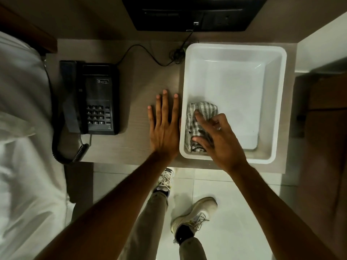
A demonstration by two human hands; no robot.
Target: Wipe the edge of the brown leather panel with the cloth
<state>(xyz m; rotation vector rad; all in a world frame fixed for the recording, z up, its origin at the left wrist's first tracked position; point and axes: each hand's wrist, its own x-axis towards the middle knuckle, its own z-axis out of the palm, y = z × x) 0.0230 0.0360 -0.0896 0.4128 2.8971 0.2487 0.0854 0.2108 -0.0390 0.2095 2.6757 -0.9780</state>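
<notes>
**Right hand on the cloth in the tub, left hand flat on the table**

So the right hand (219, 136) is reaching down into the near-left corner of the white plastic tub (277, 102), fingers curled over the striped grey cloth (199, 117). Index finger lies stretched across the top of it, thumb pressed in at the near side, so it's a loose pinch-grab on the cloth, not a tight fist. Cloth is bunched up against the tub's left wall and still sitting on the tub floor as far as I can tell.

The left hand (164, 126) is palm-down on the beige side table (142, 76), fingers straight and slightly spread, holding nothing. It sits just beside the tub's left rim. Both forearms come up from the bottom of the view, bare.

Count: two hands, one cloth, one tub, one black desk phone (93, 98) on the left of the table with its coiled cord hanging off the near edge. Two beige sneakers on the tile floor below.

A brown panel (326, 128) runs along the right, past the table edge, well apart from the cloth.
</notes>
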